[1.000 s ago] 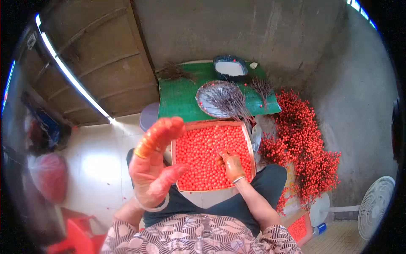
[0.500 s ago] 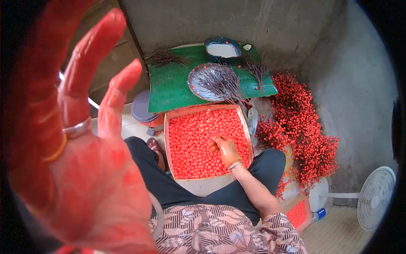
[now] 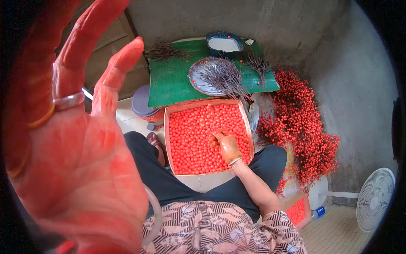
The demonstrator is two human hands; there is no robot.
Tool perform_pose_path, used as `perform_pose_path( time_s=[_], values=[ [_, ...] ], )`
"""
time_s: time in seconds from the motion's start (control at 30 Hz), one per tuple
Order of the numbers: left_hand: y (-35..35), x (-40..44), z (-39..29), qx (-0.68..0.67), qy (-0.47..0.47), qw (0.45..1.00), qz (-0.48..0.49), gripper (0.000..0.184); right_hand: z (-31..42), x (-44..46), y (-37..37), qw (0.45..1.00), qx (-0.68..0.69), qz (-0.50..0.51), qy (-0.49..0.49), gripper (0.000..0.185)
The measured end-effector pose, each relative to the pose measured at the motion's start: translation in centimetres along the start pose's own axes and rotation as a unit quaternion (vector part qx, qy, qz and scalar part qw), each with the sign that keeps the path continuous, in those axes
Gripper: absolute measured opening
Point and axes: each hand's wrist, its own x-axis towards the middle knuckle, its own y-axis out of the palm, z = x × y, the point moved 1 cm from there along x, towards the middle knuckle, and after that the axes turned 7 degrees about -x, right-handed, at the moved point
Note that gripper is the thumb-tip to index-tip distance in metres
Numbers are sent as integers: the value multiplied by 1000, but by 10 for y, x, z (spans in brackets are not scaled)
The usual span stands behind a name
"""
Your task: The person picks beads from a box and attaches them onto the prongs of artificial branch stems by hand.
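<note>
My left hand [image 3: 84, 156], stained red, is raised close to the camera on the left, palm showing and fingers apart, with nothing in it. A ring and a bangle are on it. A shallow box [image 3: 167, 139] full of round red berries [image 3: 194, 144] rests between my knees. My right hand [image 3: 227, 146] is over the right part of the berries, fingers bent and pressed together at their surface. What those fingers hold, if anything, is too small to make out.
Behind the box, a green board [image 3: 169, 84] bears a round plate [image 3: 203, 72] with dark twigs [image 3: 224, 80] and a basin [image 3: 224, 44] of white material. Berry branches [image 3: 304, 131] stand at right, near a fan [image 3: 374, 201] and a second berry box [image 3: 296, 211]. A lidded bucket [image 3: 146, 101] is left of the board.
My left hand has come up from beside the box to close in front of the camera, its fingers spreading. My right hand has stayed at the berries. The view has shifted slightly.
</note>
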Motion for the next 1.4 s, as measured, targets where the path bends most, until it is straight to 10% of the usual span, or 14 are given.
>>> perform_pose_path(
  time_s=[1.2, 1.4],
  values=[
    [1, 12, -29, 149, -31, 988, 9, 81, 0, 4, 4, 1000, 10, 13, 20, 19],
    [-51, -1, -85, -65, -193, 976, 80, 17, 20, -9, 2, 999, 43, 7, 1, 18]
  ],
)
